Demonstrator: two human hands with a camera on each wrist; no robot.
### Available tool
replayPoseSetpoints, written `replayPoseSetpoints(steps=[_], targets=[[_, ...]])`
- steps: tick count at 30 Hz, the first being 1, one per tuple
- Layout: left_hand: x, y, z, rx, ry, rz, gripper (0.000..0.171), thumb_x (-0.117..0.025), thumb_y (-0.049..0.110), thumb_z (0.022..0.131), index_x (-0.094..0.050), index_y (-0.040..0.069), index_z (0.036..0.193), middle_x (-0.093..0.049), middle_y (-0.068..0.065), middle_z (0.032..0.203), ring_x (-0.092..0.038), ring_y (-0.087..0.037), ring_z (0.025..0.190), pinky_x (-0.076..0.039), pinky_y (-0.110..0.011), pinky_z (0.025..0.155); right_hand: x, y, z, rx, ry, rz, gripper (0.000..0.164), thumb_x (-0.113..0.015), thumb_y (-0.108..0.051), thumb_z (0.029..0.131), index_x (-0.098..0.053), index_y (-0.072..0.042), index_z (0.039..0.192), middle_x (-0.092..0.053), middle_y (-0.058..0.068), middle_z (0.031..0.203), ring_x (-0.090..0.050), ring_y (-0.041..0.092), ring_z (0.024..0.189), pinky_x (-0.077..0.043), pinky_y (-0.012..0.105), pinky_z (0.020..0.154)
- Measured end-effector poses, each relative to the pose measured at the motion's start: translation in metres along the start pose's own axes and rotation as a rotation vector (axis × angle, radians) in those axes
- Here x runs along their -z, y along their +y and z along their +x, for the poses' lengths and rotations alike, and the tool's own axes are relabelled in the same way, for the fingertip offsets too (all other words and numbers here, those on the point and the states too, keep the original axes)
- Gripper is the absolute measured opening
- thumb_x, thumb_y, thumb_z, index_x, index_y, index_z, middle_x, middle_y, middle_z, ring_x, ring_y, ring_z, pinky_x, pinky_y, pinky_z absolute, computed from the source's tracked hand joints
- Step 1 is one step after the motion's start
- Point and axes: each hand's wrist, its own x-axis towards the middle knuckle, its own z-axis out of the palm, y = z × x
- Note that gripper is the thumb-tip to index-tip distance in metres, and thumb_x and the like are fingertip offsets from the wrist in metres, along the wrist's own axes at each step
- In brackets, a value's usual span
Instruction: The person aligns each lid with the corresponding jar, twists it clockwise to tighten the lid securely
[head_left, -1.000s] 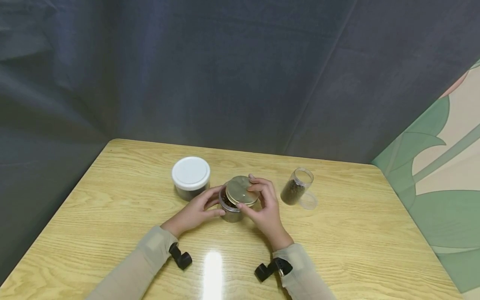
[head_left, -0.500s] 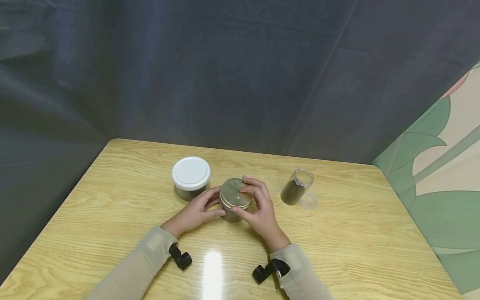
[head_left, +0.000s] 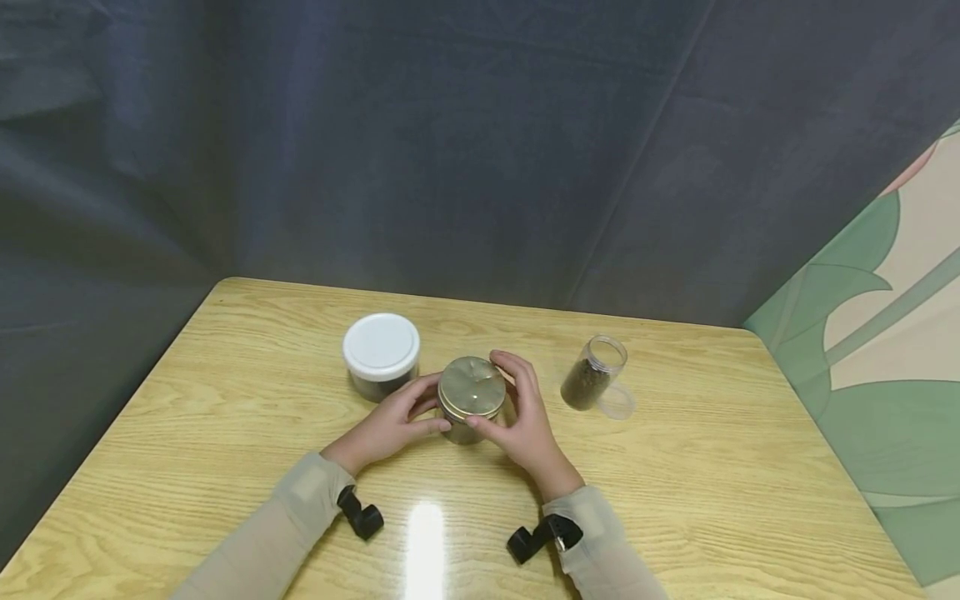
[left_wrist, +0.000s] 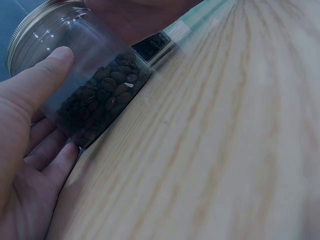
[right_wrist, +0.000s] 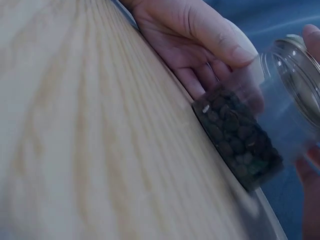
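A clear jar (head_left: pixel 459 432) stands upright on the table, partly filled with dark coffee beans (left_wrist: pixel 102 90). Its gold metal lid (head_left: pixel 471 385) lies over the mouth; whether the threads have caught, I cannot tell. On the jar's left side my left hand (head_left: pixel 397 425) holds the body between thumb and curled fingers, as the right wrist view (right_wrist: pixel 195 40) also shows. My right hand (head_left: pixel 527 427) grips the lid's rim from the right, thumb in front and fingers behind. Some fingers of both hands are hidden behind the jar.
Behind the left hand stands a wide jar with a white lid (head_left: pixel 381 345) and dark contents. To the right is a tall uncapped clear jar (head_left: pixel 587 383), part filled with dark bits, beside a loose clear lid (head_left: pixel 618 402). A dark curtain (head_left: pixel 480 167) hangs behind the table.
The right hand has brought the lid left and down from a tilted position onto the jar's mouth, then spread its fingers to the rim. The left hand has stayed still.
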Motion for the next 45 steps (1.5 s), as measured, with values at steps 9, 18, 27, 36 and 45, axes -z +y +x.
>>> replayPoseSetpoints(steps=[9, 18, 27, 36, 45], targets=[[-0.0008, 0.0011, 0.0002, -0.017, 0.001, -0.002, 0.072, -0.072, 0.01, 0.094, -0.035, 0.005, 0.155, -0.044, -0.016, 0.153, -0.043, -0.031, 0.142, -0.039, -0.026, 0.115, 0.0045, -0.001, -0.001, -0.12, -0.052, -0.007, 0.087, -0.08, -0.05, 0.085, -0.041, -0.011, 0.152, -0.038, 0.011, 0.151, -0.038, 0.032, 0.136, -0.038, 0.062, 0.111], [-0.0007, 0.0015, 0.0014, -0.005, -0.004, -0.002, 0.071, -0.072, 0.009, 0.095, -0.034, 0.004, 0.155, -0.042, -0.016, 0.154, -0.043, -0.029, 0.142, -0.039, -0.025, 0.115, 0.0047, -0.0026, -0.0011, -0.139, -0.051, 0.015, 0.081, -0.082, -0.04, 0.086, -0.042, -0.014, 0.151, -0.039, 0.008, 0.148, -0.04, 0.029, 0.134, -0.037, 0.062, 0.113], [-0.0013, 0.001, 0.0029, -0.014, 0.006, 0.006, 0.071, -0.072, 0.007, 0.094, -0.035, 0.002, 0.155, -0.043, -0.017, 0.153, -0.042, -0.03, 0.142, -0.038, -0.025, 0.115, 0.0049, -0.0018, -0.0006, -0.139, -0.045, 0.005, 0.08, -0.083, -0.043, 0.085, -0.045, -0.013, 0.149, -0.042, 0.008, 0.145, -0.041, 0.03, 0.132, -0.038, 0.06, 0.112], [-0.0012, 0.0007, 0.0021, -0.018, 0.012, 0.01, 0.071, -0.073, 0.008, 0.094, -0.036, 0.003, 0.155, -0.044, -0.016, 0.152, -0.043, -0.029, 0.142, -0.038, -0.025, 0.115, 0.0045, -0.0022, -0.0001, -0.152, -0.055, 0.022, 0.075, -0.085, -0.018, 0.085, -0.046, -0.014, 0.149, -0.042, 0.007, 0.145, -0.041, 0.029, 0.136, -0.037, 0.056, 0.115], [-0.0005, 0.0025, 0.0004, -0.005, 0.005, 0.003, 0.072, -0.072, 0.009, 0.095, -0.034, 0.003, 0.155, -0.042, -0.017, 0.154, -0.041, -0.03, 0.143, -0.037, -0.025, 0.116, 0.0045, -0.0001, -0.0002, -0.16, -0.063, 0.085, 0.074, -0.083, -0.015, 0.086, -0.047, -0.012, 0.15, -0.046, 0.009, 0.142, -0.042, 0.028, 0.136, -0.036, 0.051, 0.117]])
